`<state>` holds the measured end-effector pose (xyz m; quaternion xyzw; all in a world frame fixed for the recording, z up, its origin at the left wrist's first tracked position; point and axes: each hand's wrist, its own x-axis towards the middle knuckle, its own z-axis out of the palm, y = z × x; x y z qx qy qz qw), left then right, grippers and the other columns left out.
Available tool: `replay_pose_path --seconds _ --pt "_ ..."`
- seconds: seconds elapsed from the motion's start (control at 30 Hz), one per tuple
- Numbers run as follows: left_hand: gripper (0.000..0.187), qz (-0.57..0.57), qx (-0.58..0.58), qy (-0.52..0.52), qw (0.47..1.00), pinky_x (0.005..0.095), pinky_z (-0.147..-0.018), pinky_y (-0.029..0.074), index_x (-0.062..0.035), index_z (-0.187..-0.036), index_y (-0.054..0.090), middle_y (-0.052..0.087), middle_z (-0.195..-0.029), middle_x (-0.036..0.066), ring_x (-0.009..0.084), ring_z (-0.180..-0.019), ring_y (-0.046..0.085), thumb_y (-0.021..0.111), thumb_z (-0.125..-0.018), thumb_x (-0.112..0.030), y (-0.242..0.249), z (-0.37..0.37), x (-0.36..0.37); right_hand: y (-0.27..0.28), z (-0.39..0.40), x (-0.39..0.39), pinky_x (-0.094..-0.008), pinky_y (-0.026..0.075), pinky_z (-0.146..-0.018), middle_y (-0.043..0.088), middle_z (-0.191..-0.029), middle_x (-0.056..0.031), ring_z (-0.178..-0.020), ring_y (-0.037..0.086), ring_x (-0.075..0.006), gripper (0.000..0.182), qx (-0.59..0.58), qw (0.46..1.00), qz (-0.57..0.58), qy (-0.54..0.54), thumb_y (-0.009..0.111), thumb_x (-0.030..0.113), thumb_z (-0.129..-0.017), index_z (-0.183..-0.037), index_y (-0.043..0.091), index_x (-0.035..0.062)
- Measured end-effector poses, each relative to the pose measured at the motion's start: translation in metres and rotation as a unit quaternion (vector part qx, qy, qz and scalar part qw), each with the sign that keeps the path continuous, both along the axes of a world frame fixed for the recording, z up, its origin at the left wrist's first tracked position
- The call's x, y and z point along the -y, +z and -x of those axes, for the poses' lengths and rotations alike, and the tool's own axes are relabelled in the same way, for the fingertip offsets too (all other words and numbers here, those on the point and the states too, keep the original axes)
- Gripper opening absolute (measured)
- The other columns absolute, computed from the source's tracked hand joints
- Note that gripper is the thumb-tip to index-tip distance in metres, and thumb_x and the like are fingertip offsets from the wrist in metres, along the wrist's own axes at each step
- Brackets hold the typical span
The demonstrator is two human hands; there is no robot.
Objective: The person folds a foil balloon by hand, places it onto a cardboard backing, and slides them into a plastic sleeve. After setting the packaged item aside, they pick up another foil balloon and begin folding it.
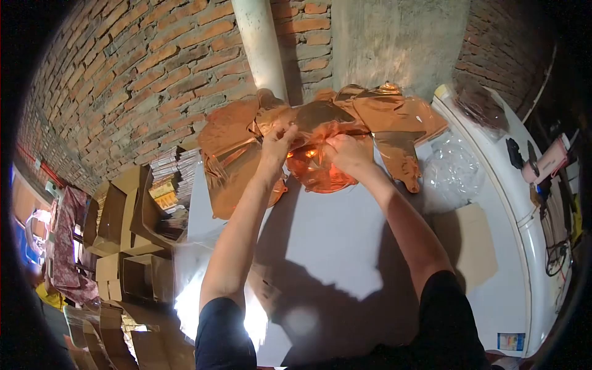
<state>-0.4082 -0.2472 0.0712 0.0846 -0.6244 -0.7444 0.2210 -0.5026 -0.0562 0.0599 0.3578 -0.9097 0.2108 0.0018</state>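
Observation:
Shiny copper-orange foil balloons, seemingly uninflated, lie spread over the far end of the white table (pixel 333 240). One broad foil piece (pixel 231 166) is on the left, another (pixel 398 117) on the right, and a rounded orange-red foil piece (pixel 320 179) sits between my hands. My left hand (pixel 279 145) has its fingers bent together at the upper left edge of the middle foil. My right hand (pixel 348 153) pinches crumpled foil at that piece's right side. The exact fold between the fingertips is hard to make out.
Crumpled clear plastic (pixel 453 163) and a flat cardboard piece (pixel 465 243) lie on the right. Opened cardboard boxes (pixel 126 213) and stacked packets (pixel 169 179) stand on the left. A brick wall (pixel 154 68) and a white pipe (pixel 258 46) rise behind the table.

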Motion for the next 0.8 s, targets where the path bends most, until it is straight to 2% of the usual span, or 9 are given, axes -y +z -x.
replay_pose_path --seconds 0.17,0.47,0.5,0.53,0.6,0.63,0.67,0.7,0.8 --pt "0.017 0.064 -0.028 0.018 0.997 0.0245 -0.077 0.05 -0.0036 -0.101 0.069 0.068 -0.094 0.002 0.0092 -0.082 0.062 0.066 -0.103 -0.02 0.022 -0.008 -0.004 -0.026 0.009 0.018 -0.0778 0.011 -0.115 0.029 -0.166 -0.0152 -0.153 0.017 -0.0429 0.067 -0.032 0.995 -0.094 -0.017 0.05 0.062 -0.094 -0.146 0.053 0.0192" --pt "0.014 0.237 -0.159 0.024 0.958 0.0239 -0.075 0.047 -0.0021 -0.1 0.069 0.068 -0.092 0.001 0.0092 -0.082 0.06 0.069 -0.1 -0.016 0.143 -0.13 -0.061 -0.055 0.025 0.024 -0.0793 0.004 -0.116 0.028 -0.167 -0.0091 -0.156 0.013 -0.042 0.072 -0.053 0.994 -0.09 -0.011 0.045 0.068 -0.097 -0.158 0.037 0.0289" --pt "0.012 0.284 -0.145 0.02 0.948 0.0245 -0.07 0.048 -0.0019 -0.1 0.071 0.07 -0.092 0.0 0.0089 -0.077 0.06 0.07 -0.098 -0.014 0.141 -0.154 -0.067 -0.047 0.021 0.018 -0.0794 0.005 -0.116 0.029 -0.167 -0.0086 -0.156 0.013 -0.0423 0.073 0.169 0.967 0.133 0.135 0.044 0.069 -0.097 -0.159 0.036 0.0302" --pt "0.01 0.359 -0.154 -0.034 0.92 0.0266 -0.072 0.051 -0.0021 -0.099 0.072 0.072 -0.095 0.004 0.0138 -0.08 0.065 0.072 -0.096 -0.012 0.143 -0.178 -0.076 -0.036 0.018 0.009 -0.0796 0.007 -0.116 0.029 -0.167 -0.0081 -0.156 0.013 -0.0427 0.073 0.37 0.823 0.34 0.265 0.044 0.07 -0.097 -0.159 0.035 0.0315" --pt "0.009 0.425 -0.163 -0.139 0.88 0.0317 -0.079 0.056 -0.002 -0.099 0.073 0.076 -0.101 0.011 0.0233 -0.09 0.073 0.074 -0.093 -0.009 0.137 -0.213 -0.094 -0.031 0.017 0.006 -0.0785 0.01 -0.116 0.028 -0.168 -0.0084 -0.156 0.012 -0.0444 0.075 0.424 0.77 0.382 0.286 0.044 0.071 -0.096 -0.16 0.035 0.0319" --pt "0.01 0.416 -0.162 -0.191 0.874 0.0347 -0.083 0.058 -0.0017 -0.099 0.074 0.076 -0.104 0.013 0.0279 -0.096 0.075 0.074 -0.092 -0.009 0.127 -0.226 -0.102 -0.028 0.016 0.012 -0.0772 0.012 -0.117 0.026 -0.168 -0.0092 -0.155 0.012 -0.0458 0.076 0.293 0.908 0.231 0.189 0.045 0.071 -0.095 -0.159 0.035 0.031" --pt "0.012 0.414 -0.139 -0.202 0.877 0.0365 -0.085 0.058 -0.0016 -0.101 0.074 0.076 -0.106 0.013 0.0287 -0.099 0.074 0.075 -0.092 -0.009 0.113 -0.241 -0.109 -0.029 0.018 0.018 -0.076 0.014 -0.117 0.024 -0.169 -0.0101 -0.155 0.012 -0.0471 0.077 0.144 0.984 0.064 0.079 0.046 0.071 -0.095 -0.159 0.035 0.0302" --pt "0.015 0.411 -0.115 -0.213 0.879 0.0383 -0.086 0.058 -0.0014 -0.104 0.074 0.076 -0.108 0.013 0.0295 -0.101 0.074 0.075 -0.092 -0.01 0.096 -0.257 -0.116 -0.033 0.022 0.021 -0.0747 0.016 -0.118 0.021 -0.169 -0.0109 -0.154 0.012 -0.0485 0.079 -0.014 0.993 -0.109 -0.035 0.048 0.072 -0.094 -0.159 0.036 0.0293" --pt "0.025 0.393 -0.079 -0.216 0.89 0.0388 -0.09 0.057 -0.0024 -0.11 0.074 0.074 -0.116 0.012 0.0288 -0.11 0.071 0.079 -0.086 -0.005 0.053 -0.298 -0.143 -0.038 0.04 0.02 -0.078 0.014 -0.116 0.018 -0.17 -0.011 -0.155 0.011 -0.0485 0.079 -0.015 0.996 -0.092 -0.002 0.047 0.072 -0.094 -0.159 0.035 0.0306"
